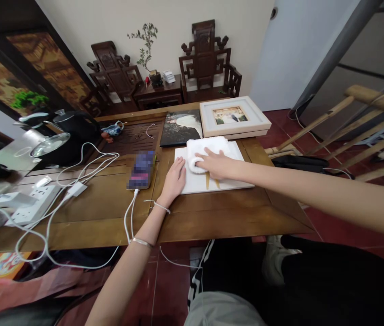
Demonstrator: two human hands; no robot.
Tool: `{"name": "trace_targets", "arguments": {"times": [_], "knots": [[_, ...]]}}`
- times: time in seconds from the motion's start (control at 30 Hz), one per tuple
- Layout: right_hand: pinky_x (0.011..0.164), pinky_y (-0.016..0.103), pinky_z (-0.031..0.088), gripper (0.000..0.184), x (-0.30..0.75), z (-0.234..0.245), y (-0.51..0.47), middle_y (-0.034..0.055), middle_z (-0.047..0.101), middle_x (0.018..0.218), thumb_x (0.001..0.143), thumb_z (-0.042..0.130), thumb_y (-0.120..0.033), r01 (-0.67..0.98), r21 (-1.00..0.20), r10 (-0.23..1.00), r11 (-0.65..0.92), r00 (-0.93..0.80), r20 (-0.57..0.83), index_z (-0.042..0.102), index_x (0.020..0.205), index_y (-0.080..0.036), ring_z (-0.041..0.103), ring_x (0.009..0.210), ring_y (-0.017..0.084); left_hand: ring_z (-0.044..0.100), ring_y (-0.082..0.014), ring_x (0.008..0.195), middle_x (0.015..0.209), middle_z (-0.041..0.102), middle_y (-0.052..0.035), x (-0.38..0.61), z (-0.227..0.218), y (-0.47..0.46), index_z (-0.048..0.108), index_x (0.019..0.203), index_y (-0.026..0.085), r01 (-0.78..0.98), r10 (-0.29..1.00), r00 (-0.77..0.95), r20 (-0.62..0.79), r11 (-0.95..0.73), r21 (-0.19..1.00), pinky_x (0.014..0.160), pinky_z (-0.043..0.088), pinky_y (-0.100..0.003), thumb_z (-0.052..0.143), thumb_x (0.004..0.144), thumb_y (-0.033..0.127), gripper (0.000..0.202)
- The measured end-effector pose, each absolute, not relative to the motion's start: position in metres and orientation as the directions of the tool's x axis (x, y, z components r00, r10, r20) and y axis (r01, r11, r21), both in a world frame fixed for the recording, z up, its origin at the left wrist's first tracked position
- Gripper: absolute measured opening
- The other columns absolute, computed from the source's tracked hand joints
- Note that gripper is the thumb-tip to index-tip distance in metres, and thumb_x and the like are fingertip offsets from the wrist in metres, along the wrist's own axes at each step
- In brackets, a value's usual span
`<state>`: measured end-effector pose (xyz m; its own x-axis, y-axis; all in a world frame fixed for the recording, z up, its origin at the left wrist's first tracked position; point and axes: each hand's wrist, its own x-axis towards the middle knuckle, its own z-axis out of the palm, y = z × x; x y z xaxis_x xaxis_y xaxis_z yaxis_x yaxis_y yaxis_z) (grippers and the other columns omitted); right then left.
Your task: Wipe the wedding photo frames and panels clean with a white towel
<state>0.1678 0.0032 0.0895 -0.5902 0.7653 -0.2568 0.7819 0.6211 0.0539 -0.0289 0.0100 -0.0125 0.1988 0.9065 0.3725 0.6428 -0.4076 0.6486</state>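
A white board or canvas (pixel 234 183) with golden-yellow shapes on it lies on the wooden table near its front edge. On top of it is a folded white towel (pixel 208 144). My right hand (pixel 215 163) presses down on the towel from the right, fingers spread over it and one digit tucked at its fold. The towel and hand cover part of the board's picture. My left hand (pixel 175 176) rests at the board's left edge with its fingers extended, holding nothing.
Behind the board lie a dark photo panel (pixel 181 127) and a framed picture (pixel 234 116). To the left are a phone (pixel 141 170) on a charging cable, a power strip (pixel 35 203), tangled white cords and a black kettle (pixel 74 124). Bamboo poles (pixel 364 131) stand at right.
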Motion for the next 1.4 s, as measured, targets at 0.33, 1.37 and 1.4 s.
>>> {"name": "trace_targets", "arguments": {"times": [0.33, 1.37, 1.4], "knots": [[0.098, 0.079, 0.035, 0.047, 0.132, 0.078, -0.039, 0.0124, 0.019, 0.165, 0.092, 0.050, -0.010, 0.611, 0.171, 0.635, 0.773, -0.744, -0.207, 0.058, 0.136, -0.024, 0.018, 0.147, 0.046, 0.040, -0.0229, 0.144, 0.152, 0.048, -0.0087, -0.027, 0.005, -0.003, 0.051, 0.143, 0.019, 0.278, 0.855, 0.037, 0.517, -0.505, 0.817, 0.123, 0.026, -0.042, 0.024, 0.102, 0.059, 0.064], [0.072, 0.033, 0.038, 0.043, 0.127, 0.113, 0.053, 0.0155, 0.067, 0.119, 0.087, 0.043, -0.010, 0.689, -0.130, 0.680, 0.713, -0.725, -0.111, 0.061, 0.126, -0.017, 0.061, 0.099, 0.026, 0.047, -0.0304, 0.139, 0.145, 0.055, -0.0123, -0.030, -0.006, 0.009, 0.062, 0.129, 0.015, 0.656, 0.878, 0.294, 0.378, -0.473, 0.589, 0.118, 0.035, -0.049, 0.046, 0.091, 0.022, 0.042], [0.073, 0.033, 0.039, 0.043, 0.126, 0.115, 0.054, 0.0147, 0.067, 0.119, 0.087, 0.043, -0.010, 0.687, -0.137, 0.677, 0.714, -0.727, -0.115, 0.062, 0.125, -0.018, 0.061, 0.099, 0.026, 0.047, -0.0299, 0.139, 0.145, 0.056, -0.0112, -0.030, -0.007, 0.009, 0.062, 0.129, 0.016, 0.648, 0.876, 0.290, 0.386, -0.476, 0.595, 0.118, 0.035, -0.050, 0.046, 0.091, 0.022, 0.041]]}}
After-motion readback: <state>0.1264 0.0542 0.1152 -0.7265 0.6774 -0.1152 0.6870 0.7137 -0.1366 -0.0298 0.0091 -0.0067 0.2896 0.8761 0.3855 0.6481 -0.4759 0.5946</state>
